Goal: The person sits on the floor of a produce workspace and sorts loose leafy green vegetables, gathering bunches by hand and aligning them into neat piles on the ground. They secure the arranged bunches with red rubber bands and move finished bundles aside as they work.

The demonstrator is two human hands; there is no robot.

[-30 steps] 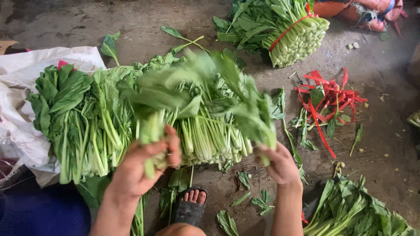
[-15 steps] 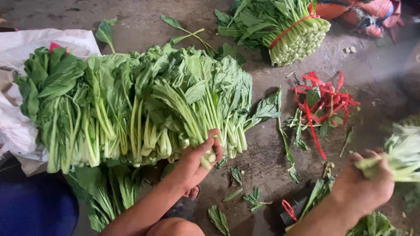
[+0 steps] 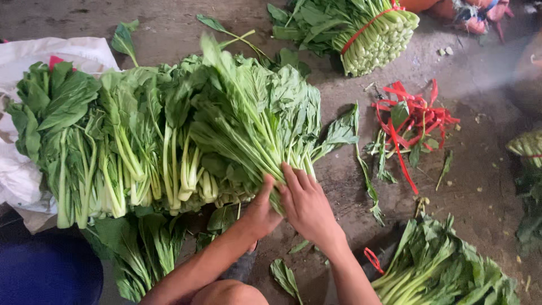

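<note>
Head view, read left to right with the row of leafy greens [image 3: 141, 141] as landmark. At the row's left end a white sack [image 3: 34, 56] lies under the leaves on the concrete floor [image 3: 169, 17]. The row lies flat, pale stems toward the viewer, leaves pointing away. At its right end lies the bunch in hand [image 3: 254, 124], long axis running from the stem ends near the hands up and leftward to the leaf tips. The left hand [image 3: 261, 212] presses against the stem ends from below, fingers curled onto the stalks; how firmly they close cannot be told. The right hand [image 3: 307, 206], touching the left, lies palm-down on the same stems, fingers [image 3: 293, 178] straight and held close together, pointing up along the stalks. Both hands are equally near; the bunch extends away from the fingertips. Right of the row, loose red ties [image 3: 415, 118] lie on the floor; beyond the row's far right stands a tied bundle [image 3: 367, 34]; near right, another loose pile of greens [image 3: 446, 271].
</note>
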